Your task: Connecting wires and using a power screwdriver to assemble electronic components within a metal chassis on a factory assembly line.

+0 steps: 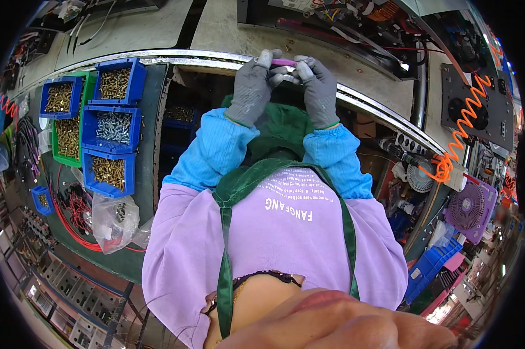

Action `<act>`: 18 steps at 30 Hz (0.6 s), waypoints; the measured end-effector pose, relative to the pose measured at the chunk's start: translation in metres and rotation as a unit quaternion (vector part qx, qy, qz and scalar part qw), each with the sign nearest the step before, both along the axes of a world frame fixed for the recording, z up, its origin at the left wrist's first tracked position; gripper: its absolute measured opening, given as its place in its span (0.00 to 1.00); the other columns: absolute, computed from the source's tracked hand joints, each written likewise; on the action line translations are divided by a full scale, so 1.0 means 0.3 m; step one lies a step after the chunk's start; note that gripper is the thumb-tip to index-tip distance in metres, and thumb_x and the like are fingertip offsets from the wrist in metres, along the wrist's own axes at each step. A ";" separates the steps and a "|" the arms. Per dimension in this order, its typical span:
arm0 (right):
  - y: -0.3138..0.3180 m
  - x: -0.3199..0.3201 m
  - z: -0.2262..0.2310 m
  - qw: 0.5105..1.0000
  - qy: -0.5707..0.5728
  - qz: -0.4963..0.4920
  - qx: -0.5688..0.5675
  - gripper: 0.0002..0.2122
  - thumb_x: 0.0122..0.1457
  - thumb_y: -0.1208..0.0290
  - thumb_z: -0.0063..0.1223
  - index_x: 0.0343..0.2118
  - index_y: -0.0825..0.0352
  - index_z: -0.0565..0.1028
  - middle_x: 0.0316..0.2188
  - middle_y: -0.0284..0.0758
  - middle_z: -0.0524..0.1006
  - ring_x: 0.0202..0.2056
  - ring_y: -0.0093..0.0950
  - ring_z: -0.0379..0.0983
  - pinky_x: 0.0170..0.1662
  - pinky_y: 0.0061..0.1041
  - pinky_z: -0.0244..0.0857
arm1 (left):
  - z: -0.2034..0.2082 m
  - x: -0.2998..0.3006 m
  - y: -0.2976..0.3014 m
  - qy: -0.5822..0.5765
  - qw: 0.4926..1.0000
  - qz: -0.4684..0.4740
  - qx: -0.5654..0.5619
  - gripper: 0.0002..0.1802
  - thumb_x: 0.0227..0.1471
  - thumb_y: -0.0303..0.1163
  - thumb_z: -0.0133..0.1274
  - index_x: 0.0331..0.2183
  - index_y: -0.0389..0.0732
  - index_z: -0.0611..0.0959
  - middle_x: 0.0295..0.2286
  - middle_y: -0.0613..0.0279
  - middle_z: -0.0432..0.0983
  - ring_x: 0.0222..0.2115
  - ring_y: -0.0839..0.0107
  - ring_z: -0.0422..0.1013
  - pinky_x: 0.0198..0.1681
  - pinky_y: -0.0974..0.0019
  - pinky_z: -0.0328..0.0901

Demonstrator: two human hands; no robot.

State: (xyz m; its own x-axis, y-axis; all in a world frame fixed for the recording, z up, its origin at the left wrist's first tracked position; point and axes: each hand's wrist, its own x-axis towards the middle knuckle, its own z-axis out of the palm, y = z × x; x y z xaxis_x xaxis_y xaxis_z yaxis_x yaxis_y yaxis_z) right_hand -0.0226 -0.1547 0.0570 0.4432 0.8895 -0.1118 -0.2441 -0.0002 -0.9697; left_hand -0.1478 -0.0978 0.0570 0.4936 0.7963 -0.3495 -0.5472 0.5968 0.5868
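Note:
My left hand (251, 90) and my right hand (319, 90), both in grey work gloves, are close together at the bench's metal front edge (216, 56). Between their fingertips stretches a short, thin purple-pink piece (284, 62), which looks like a strip or tube. The left fingers pinch one end and the right fingers pinch the other. My fingers cover both ends, so its exact kind does not show. Just beyond my hands, a dark metal chassis (262, 16) with wiring and boards inside lies on the bench top.
On the left side table stand blue bins (88, 139) and a green bin (57, 152) of screws, near a clear plastic bag (112, 230) and red wires (79, 232). At right are an orange coiled hose (467, 119), a black panel (495, 110) and a purple fan (469, 207).

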 end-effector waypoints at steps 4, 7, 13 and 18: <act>-0.026 0.016 -0.004 0.998 0.003 0.024 -0.050 0.08 0.58 0.66 0.48 0.34 0.65 0.74 0.24 0.30 0.74 0.26 0.22 0.71 0.32 0.20 0.65 | -0.027 -0.042 0.029 0.175 0.960 -0.028 0.219 0.18 0.58 0.42 0.45 0.35 0.37 0.79 0.26 0.61 0.77 0.23 0.71 0.73 0.25 0.74 0.67; -0.032 0.096 -0.011 0.834 -0.483 0.259 -0.071 0.09 0.55 0.68 0.51 0.33 0.68 0.74 0.25 0.37 0.73 0.28 0.29 0.71 0.33 0.27 0.65 | -0.044 -0.115 0.100 0.414 0.609 -0.227 0.637 0.13 0.52 0.41 0.47 0.31 0.43 0.80 0.26 0.54 0.76 0.30 0.53 0.72 0.35 0.54 0.66; -0.060 0.096 -0.042 0.869 -0.414 0.258 -0.085 0.08 0.55 0.68 0.49 0.33 0.68 0.73 0.24 0.33 0.73 0.25 0.24 0.69 0.30 0.23 0.63 | 0.000 -0.095 0.133 0.423 0.565 -0.415 0.574 0.14 0.55 0.42 0.46 0.35 0.44 0.81 0.24 0.57 0.76 0.25 0.65 0.73 0.30 0.63 0.67; 0.002 0.083 -0.018 0.942 -0.216 0.190 -0.171 0.10 0.58 0.65 0.47 0.36 0.67 0.73 0.23 0.28 0.71 0.24 0.14 0.66 0.26 0.15 0.62 | -0.078 -0.103 0.111 0.285 0.886 -0.247 0.270 0.16 0.55 0.37 0.51 0.40 0.36 0.79 0.25 0.67 0.75 0.23 0.82 0.67 0.26 0.79 0.63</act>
State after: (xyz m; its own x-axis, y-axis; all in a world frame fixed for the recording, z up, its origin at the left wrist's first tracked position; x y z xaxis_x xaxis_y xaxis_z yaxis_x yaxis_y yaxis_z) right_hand 0.0023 -0.1541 0.0515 0.1703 0.9374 -0.3037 0.2537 -0.3395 -0.9057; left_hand -0.1786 -0.0644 0.0335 0.6946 0.6593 -0.2879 0.1794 0.2287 0.9568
